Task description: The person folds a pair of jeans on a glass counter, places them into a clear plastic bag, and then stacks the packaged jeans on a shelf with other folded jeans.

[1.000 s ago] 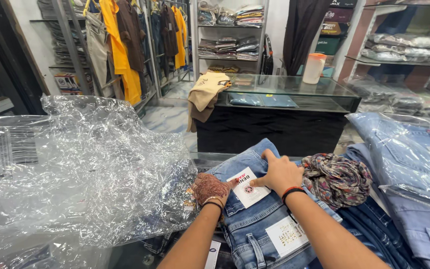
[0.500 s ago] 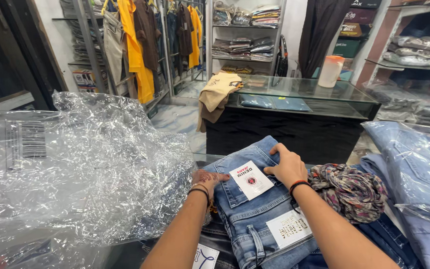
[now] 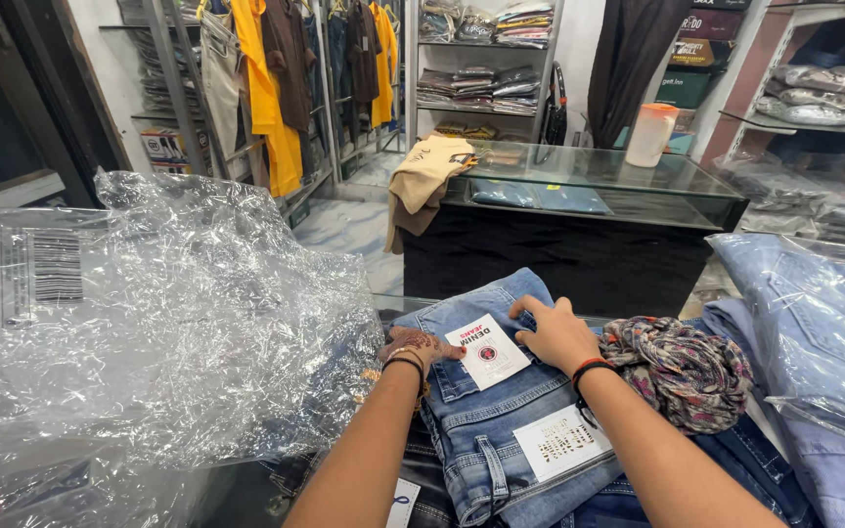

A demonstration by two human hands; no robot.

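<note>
Head view: my left hand (image 3: 421, 344) and right hand (image 3: 557, 333) lie flat, unclenched, on folded light-blue jeans (image 3: 501, 406) atop a denim stack, white tag (image 3: 487, 351) between them. Crinkled clear plastic bags (image 3: 149, 332) to the left, patterned scarf (image 3: 679, 367) just right. Beyond: glass counter (image 3: 589, 186), clothes racks (image 3: 276, 78), shelves (image 3: 481, 59).

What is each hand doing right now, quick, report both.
Left hand: open, flat on the folded light-blue denim jeans.
Right hand: open, fingers pressing the same jeans, holding nothing.
</note>
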